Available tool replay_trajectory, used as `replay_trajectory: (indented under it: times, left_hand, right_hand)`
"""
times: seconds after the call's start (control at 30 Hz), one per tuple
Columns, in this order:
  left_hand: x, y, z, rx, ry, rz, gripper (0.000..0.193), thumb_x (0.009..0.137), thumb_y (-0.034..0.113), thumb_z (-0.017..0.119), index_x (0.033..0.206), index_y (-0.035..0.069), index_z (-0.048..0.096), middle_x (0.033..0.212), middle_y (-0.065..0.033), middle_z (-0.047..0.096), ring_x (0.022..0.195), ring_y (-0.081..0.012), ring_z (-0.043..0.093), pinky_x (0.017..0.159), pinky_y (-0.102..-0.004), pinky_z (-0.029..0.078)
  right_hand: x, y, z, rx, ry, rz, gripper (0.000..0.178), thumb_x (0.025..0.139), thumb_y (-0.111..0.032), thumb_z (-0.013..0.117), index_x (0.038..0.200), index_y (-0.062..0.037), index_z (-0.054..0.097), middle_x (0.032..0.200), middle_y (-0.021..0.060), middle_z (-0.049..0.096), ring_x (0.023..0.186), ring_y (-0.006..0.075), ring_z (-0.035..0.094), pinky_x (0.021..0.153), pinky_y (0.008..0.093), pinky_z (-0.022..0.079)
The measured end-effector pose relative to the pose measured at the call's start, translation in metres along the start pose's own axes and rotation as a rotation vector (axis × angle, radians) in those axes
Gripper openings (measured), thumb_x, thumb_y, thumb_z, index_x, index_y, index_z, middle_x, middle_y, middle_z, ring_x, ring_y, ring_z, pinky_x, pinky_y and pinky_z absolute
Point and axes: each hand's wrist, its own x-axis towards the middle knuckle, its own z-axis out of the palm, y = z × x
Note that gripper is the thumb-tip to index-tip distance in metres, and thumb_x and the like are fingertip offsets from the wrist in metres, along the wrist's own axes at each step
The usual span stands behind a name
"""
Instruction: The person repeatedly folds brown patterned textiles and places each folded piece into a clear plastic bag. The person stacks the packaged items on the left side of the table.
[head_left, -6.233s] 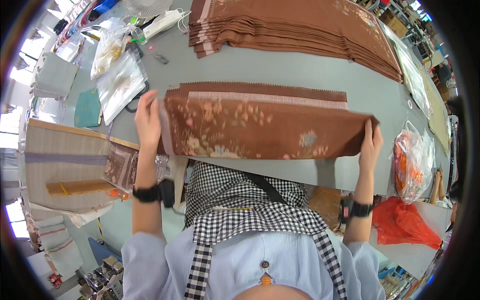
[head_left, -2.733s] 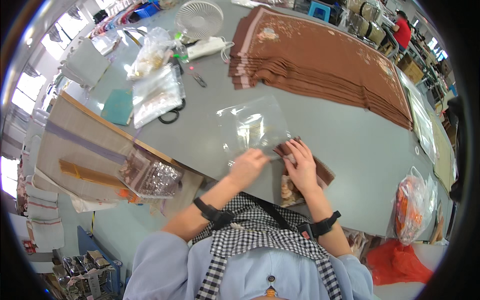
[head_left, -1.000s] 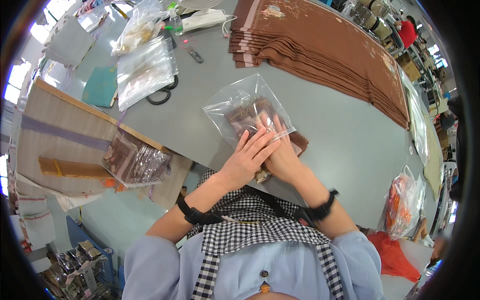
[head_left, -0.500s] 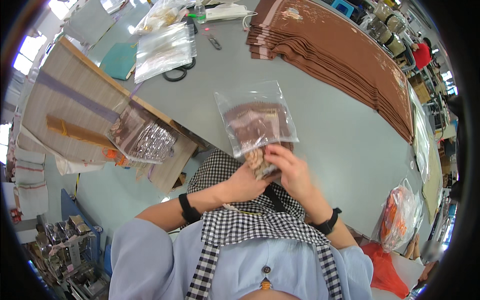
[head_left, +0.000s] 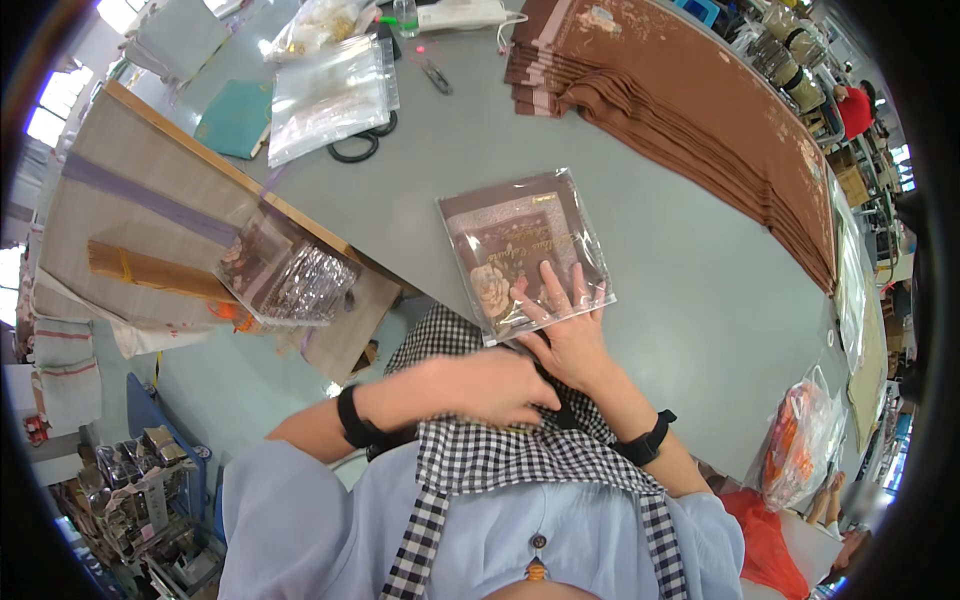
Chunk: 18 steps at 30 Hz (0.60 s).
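A folded brown cloth with a pale flower print, inside a clear plastic bag (head_left: 500,225), lies flat at the near edge of the grey table. My right hand (head_left: 572,345) rests on the bag's lower right part, fingers spread and flat on the plastic. In front of my checked apron (head_left: 440,345), my left hand (head_left: 490,388) is off the bag. Motion smears it, and I cannot make out whether its fingers hold anything.
Stacked brown printed cloths (head_left: 690,130) cover the far right of the table (head_left: 690,290). Clear bags (head_left: 325,100), black-handled scissors (head_left: 355,148), small snips (head_left: 436,78) and a teal cloth (head_left: 235,118) lie far left. Packed bags (head_left: 290,275) sit on a lower wooden shelf.
The cloth now fills the bag and lies flat; before, it stuck out of the opening between both hands. My left hand has let go and drawn back; my right hand has spread on the bag.
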Motion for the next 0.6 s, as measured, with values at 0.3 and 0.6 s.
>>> replay_trajectory:
  times: [0.3,0.6]
  left_hand:
    - [0.047,-0.088,-0.061,0.562,0.455,-0.293,0.064,0.094,0.057,0.041,0.147,0.021,0.036,0.157,-0.0142,0.019,0.146,-0.0350,0.010,0.111,-0.0657,0.010]
    - [0.047,-0.090,-0.047,0.508,0.585,-0.359,0.068,0.092,0.063,0.040,0.147,0.023,0.037,0.156,-0.0141,0.022,0.146,-0.0338,0.013,0.112,-0.0649,0.006]
  right_hand:
    - [0.005,0.015,0.013,-0.119,0.238,0.028,0.051,0.087,-0.051,0.058,0.132,-0.0271,0.057,0.155,0.0102,0.028,0.140,0.0488,0.017,0.104,0.0735,0.008]
    - [0.007,0.017,0.004,-0.073,0.160,0.100,0.114,0.059,-0.079,0.065,0.146,-0.0113,0.037,0.157,0.0190,0.017,0.141,0.0528,0.010,0.105,0.0729,0.009]
